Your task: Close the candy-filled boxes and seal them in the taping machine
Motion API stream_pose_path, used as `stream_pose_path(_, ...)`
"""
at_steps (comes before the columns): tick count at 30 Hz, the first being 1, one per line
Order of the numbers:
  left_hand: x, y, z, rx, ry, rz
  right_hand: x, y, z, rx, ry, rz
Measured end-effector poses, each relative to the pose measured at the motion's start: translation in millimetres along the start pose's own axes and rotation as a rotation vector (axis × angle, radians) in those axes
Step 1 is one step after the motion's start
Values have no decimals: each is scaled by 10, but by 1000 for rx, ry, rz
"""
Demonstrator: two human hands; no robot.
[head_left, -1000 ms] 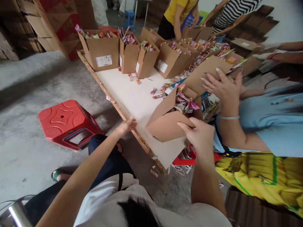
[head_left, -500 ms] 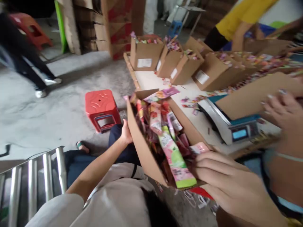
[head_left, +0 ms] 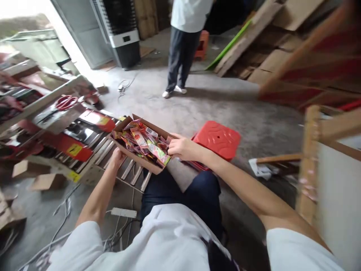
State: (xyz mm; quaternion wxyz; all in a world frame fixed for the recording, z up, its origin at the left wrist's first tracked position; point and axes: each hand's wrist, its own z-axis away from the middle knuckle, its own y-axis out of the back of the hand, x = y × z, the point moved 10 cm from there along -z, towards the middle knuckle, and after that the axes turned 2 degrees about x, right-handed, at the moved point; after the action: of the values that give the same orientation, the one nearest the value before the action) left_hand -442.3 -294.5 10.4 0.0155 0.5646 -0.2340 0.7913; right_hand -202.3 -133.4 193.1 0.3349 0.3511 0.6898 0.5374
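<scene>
An open cardboard box [head_left: 140, 161] full of colourful snack packets [head_left: 145, 143] is held in front of me, over the end of a roller conveyor [head_left: 137, 175]. My left hand [head_left: 118, 155] grips its near left side, the fingers partly hidden by the cardboard. At the right end of the box is my right hand [head_left: 184, 148], closed over the rim with fingertips next to a green and pink packet. Whether the box's underside touches the rollers, I cannot tell.
Left of the box, a red machine [head_left: 76, 146] sits over the conveyor, with red-handled scissors [head_left: 66, 102] on top. A red stool [head_left: 217, 139] stands to the right. Cables and a power strip [head_left: 124, 212] lie on the floor. A person [head_left: 183, 49] stands farther back.
My view has swung left from the packing table to the conveyor. The box has moved with both my hands, away from the scale and the co-worker's hand.
</scene>
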Motion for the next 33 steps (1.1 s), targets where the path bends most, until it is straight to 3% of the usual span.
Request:
stream_pose_path(2, 131, 492, -24, 99, -67, -13, 117, -256, -358, -93, 51, -39)
stream_pose_path(4, 267, 790, 12, 139, -120, -20, 107, -343, -542, -102, 83, -175)
stream_pose_path(6, 471, 942, 94, 145, -180, -6, 45, -246, -631, -11, 87, -379)
stream_pose_path(8, 792, 956, 212, 92, -289, -34, -22, -121, -745, 93, 68, -520)
stream_pose_path(11, 1271, 762, 421, -105, -461, -235, -149, -174, -1153, 118, 41, -455)
stream_pose_path(15, 1418, 541, 604, -335, -449, -442, -121, -582, -1809, 61, -86, -197)
stream_pose_path(17, 1427, 561, 641, -286, -448, -515, -160, -790, -1951, 31, -62, -151)
stream_pose_path(20, 1465, 548, 689, -181, -483, -571, -305, -1060, -1911, -58, 58, -187)
stream_pose_path(23, 1427, 264, 698, -283, -472, -643, -318, -1194, -1801, -84, 58, -233)
stream_pose_path(28, 1022, -432, 617, -698, -399, -1109, -231, -1336, -1775, -27, -14, -266)
stream_pose_path(30, 897, -558, 552, -786, -392, -1284, -173, -1331, -1779, 30, -38, -322)
stream_pose_path(33, 870, -581, 488, -820, -380, -1395, -144, -1248, -1747, 80, 4, -513)
